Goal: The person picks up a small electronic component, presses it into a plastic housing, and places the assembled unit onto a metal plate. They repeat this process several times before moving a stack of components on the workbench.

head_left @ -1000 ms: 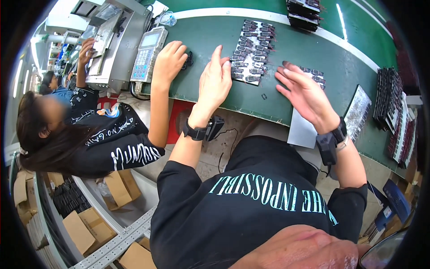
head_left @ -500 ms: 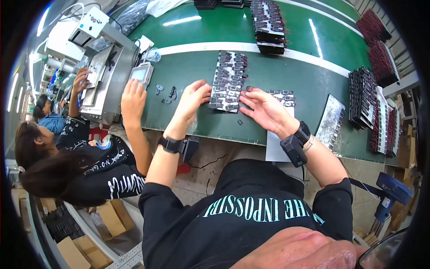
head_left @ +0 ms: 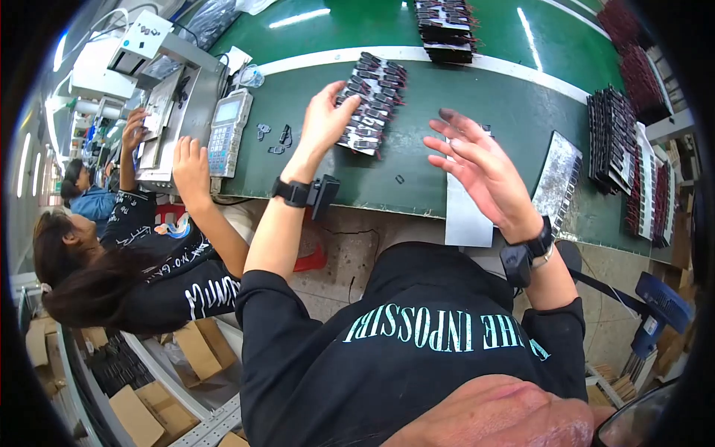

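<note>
Gripping the parts card (head_left: 375,104), right of the keypad unit (head_left: 229,119), by one long edge with the left hand (head_left: 325,123) — with fingers of the right hand (head_left: 484,165) spread, empty. Could tilt and shed parts if lifted so — for lack of opposite support.

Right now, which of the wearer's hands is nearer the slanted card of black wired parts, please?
Left: the left hand is at the left edge of the card; the right hand is apart, to its right.

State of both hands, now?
Left hand: closed on the left edge of the card of black parts.
Right hand: open, fingers spread, holding nothing.
</note>
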`<state>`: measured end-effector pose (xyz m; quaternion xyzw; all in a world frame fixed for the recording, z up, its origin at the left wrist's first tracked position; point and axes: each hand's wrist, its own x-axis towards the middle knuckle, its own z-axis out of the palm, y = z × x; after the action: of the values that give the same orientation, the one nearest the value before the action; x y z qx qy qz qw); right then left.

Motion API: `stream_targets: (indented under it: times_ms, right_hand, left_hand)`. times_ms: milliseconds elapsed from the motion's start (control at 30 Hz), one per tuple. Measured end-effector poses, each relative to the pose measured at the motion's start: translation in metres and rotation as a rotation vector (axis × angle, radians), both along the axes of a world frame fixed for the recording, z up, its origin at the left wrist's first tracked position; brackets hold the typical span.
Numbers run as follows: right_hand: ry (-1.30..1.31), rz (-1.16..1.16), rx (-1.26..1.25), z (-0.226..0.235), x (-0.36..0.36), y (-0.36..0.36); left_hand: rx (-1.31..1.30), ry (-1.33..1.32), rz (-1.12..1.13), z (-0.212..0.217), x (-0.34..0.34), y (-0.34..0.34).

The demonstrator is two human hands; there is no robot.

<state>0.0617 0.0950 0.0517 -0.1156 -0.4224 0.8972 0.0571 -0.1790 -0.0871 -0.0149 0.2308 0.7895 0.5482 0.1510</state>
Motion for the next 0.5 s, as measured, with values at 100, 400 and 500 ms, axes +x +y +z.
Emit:
stream_targets:
  times_ms: [100, 400, 500]
  right_hand:
    - [0.028, -0.048, 0.085, 0.004, 0.032, 0.018]
    - [-0.020, -0.167, 0.095, -0.008, 0.062, 0.047]
    - [-0.031, -0.166, 0.093, -0.012, 0.062, 0.048]
  left_hand:
    - [-0.446, 0.771, 0.001, 0.053, 0.031, 0.002]
    - [-0.773, 1.011, -0.022, 0.048, 0.072, 0.013]
    - [-0.838, 0.931, -0.061, 0.053, 0.069, 0.016]
